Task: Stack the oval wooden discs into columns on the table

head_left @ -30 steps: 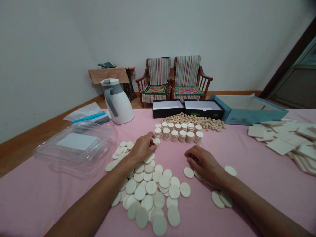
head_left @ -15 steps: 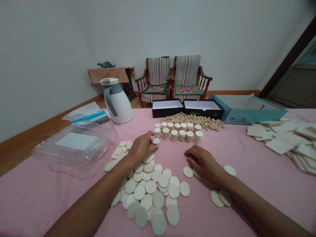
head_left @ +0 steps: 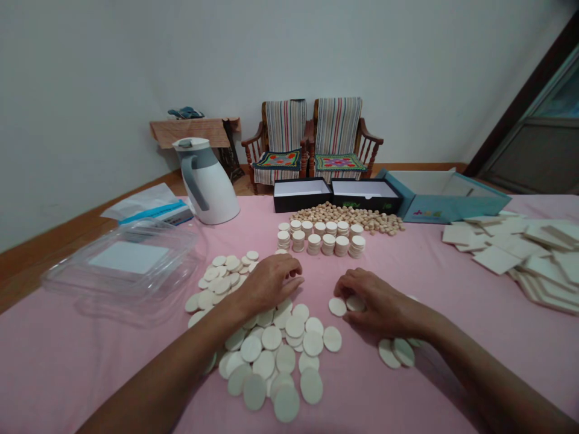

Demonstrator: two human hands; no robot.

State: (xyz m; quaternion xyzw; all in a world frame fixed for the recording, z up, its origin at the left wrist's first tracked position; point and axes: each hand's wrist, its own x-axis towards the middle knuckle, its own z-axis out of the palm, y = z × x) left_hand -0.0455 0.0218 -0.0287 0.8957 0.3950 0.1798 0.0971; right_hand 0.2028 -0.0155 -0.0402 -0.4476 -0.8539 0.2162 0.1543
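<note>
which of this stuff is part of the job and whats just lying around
Part of the job:
left hand, right hand
loose pale wooden discs
disc stacks
heap of small wooden beads
square wooden tiles
open black boxes

Probably just lying around:
white jug
clear plastic tray
striped armchairs

Your left forearm point(head_left: 167, 343) and left hand point(head_left: 269, 283), coming from 7 o'clock, and your right forearm point(head_left: 479, 367) and right hand point(head_left: 382, 304), from 5 o'clock, are bare

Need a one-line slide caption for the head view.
Head view: left hand and right hand over pale round discs on a pink tablecloth, disc stacks beyond.
</note>
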